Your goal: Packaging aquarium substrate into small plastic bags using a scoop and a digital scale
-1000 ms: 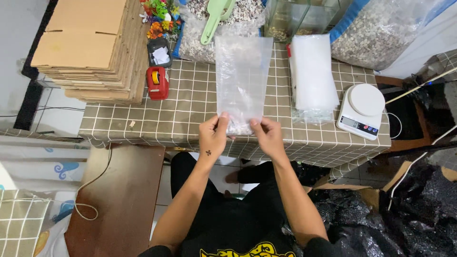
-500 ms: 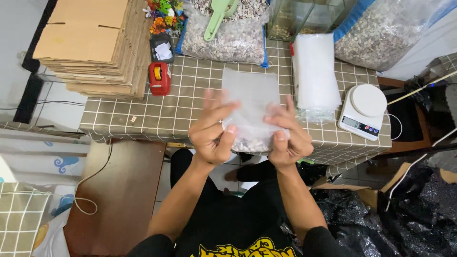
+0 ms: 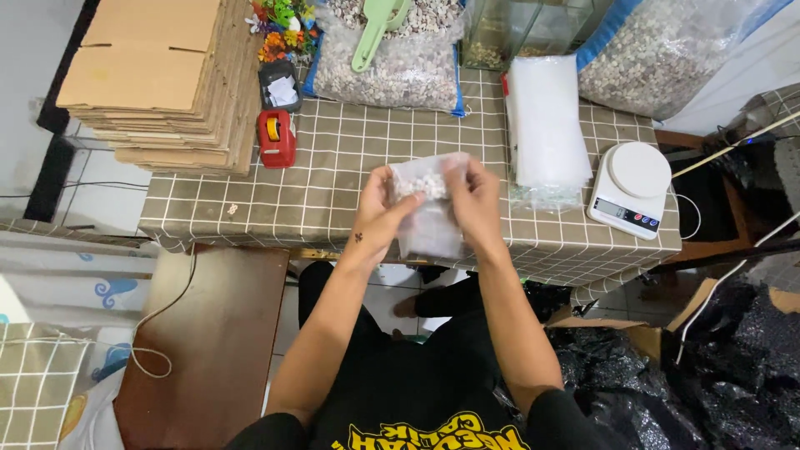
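A clear plastic bag [image 3: 431, 225] with small pale pebbles in it is held up in front of me, above the near edge of the checked table [image 3: 333, 179]. My left hand [image 3: 385, 208] grips its upper left part. My right hand [image 3: 471, 200] pinches the upper right part, fingers curled over the top. The bag is folded or rolled on itself, and the pebbles sit near its top between my fingers.
A stack of clear bags [image 3: 546, 125] lies to the right, a white kitchen scale [image 3: 631, 187] beyond it. Flat cardboard boxes [image 3: 162, 79] are piled at the left, with a red tape dispenser [image 3: 276, 137] beside them. Sacks of pebbles [image 3: 392, 58] and a green scoop [image 3: 375, 32] line the back.
The bag lay flat on the table with both hands at its near end; it has been lifted off the table and gathered between both hands, which now hold its top.
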